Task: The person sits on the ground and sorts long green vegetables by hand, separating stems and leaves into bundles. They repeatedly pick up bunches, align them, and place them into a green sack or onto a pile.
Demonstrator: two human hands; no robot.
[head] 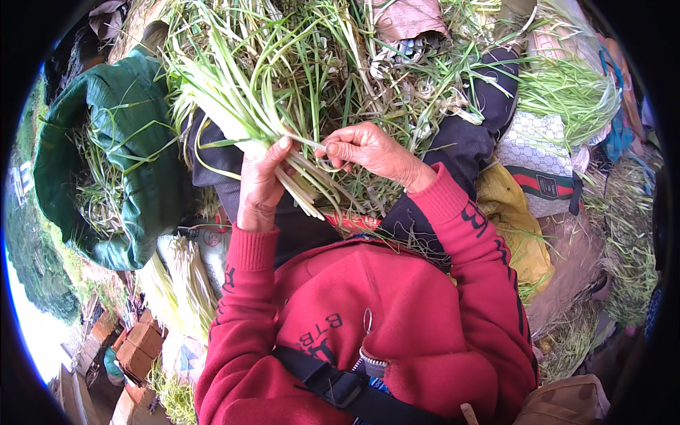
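Note:
My left hand [264,178] is closed around a bunch of long green stalks [234,103] with pale, thin lower ends. The leaves fan out up and to the left, and the pale ends point down to the right over my lap. My right hand [372,151] pinches one pale stalk [308,141] of the bunch between thumb and finger, just right of my left hand. Loose green and dry stalks [361,85] lie heaped in front of me, between and beyond my knees.
A green sack [143,106] with loose stalks inside stands at the left. Bundled pale stalks [186,281] lie below it, near bricks [141,345]. At the right are a heap of green stalks [568,101], a patterned bag [536,141] and a yellow sack [504,207].

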